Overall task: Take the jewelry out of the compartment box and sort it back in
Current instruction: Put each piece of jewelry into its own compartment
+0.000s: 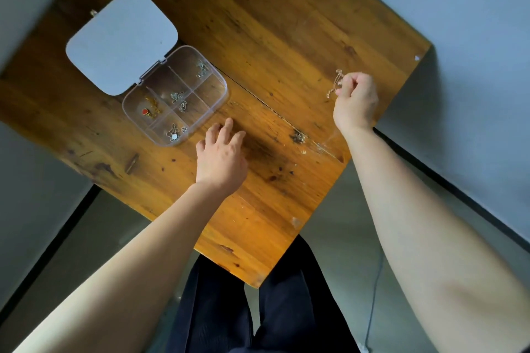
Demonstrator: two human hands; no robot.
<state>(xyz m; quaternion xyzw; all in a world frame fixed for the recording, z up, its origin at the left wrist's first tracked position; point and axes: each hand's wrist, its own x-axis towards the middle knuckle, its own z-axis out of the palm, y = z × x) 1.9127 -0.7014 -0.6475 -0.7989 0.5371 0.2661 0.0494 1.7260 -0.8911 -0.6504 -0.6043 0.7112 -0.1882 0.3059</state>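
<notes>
A clear compartment box (pixel 220 94) lies open on the wooden table (pixel 272 23), its white lid (pixel 120 40) folded back to the upper left. Several compartments hold small pieces: a gold chain with a red pendant (pixel 149 109), silver pieces (pixel 176 97) in the middle, more silver (pixel 201 69) at the far end and a silver piece (pixel 173 133) at the near end. My right hand (pixel 355 100) is pinched on a thin gold chain (pixel 335 84) above the table's right part. My left hand (pixel 222 155) hovers just right of the box, fingers spread, holding nothing.
The table's right edge (pixel 401 89) runs close to my right hand, its near corner (pixel 256 285) above dark trousers (pixel 258 309). A dark stain (pixel 298 136) and a crack mark the wood between my hands. Grey wall and floor surround the table.
</notes>
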